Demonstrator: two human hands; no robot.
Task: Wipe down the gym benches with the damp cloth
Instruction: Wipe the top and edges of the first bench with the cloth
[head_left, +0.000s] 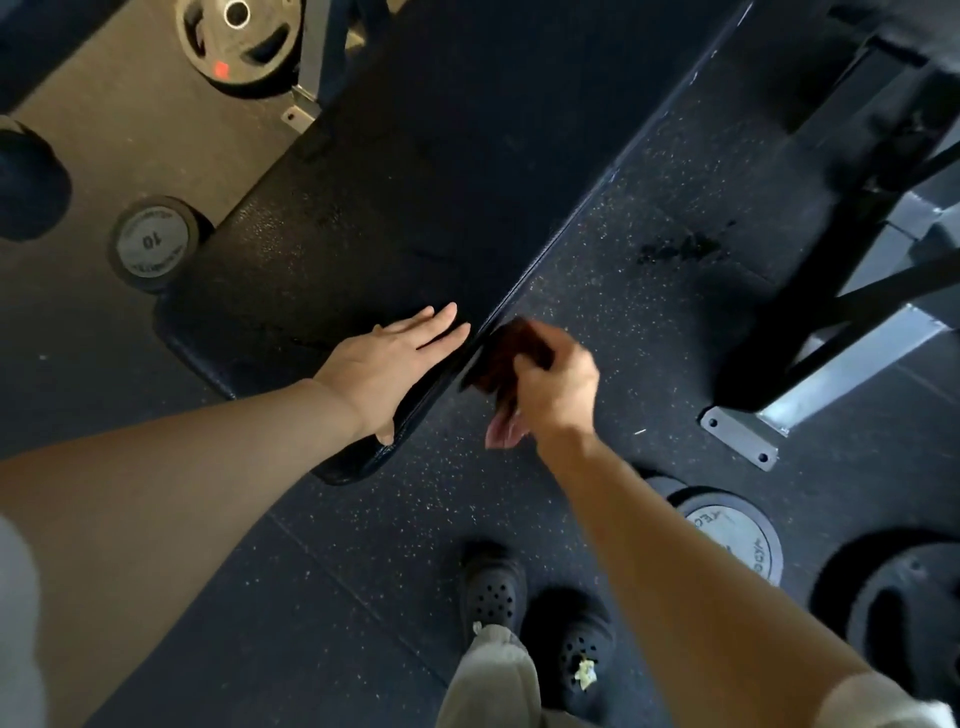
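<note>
Mid-frame, the bench (363, 208) is steadied by the flat, straight-fingered left hand (387, 364); the cloth (506, 358) is clenched in the right hand (558, 389) against its side edge. Top looks streaked; other benches presumably remain.

The left hand (387, 358) lay flat, fingers straight and together, arm extended. The right hand (553, 387) was blurred, fingers curled around a dark cloth (506, 358), wrist bent downward.

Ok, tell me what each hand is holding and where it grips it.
The right hand grips a dark reddish-brown cloth by its bunched lower part, against the black padded bench's side edge. The left hand holds nothing, resting flat on the bench.
</note>
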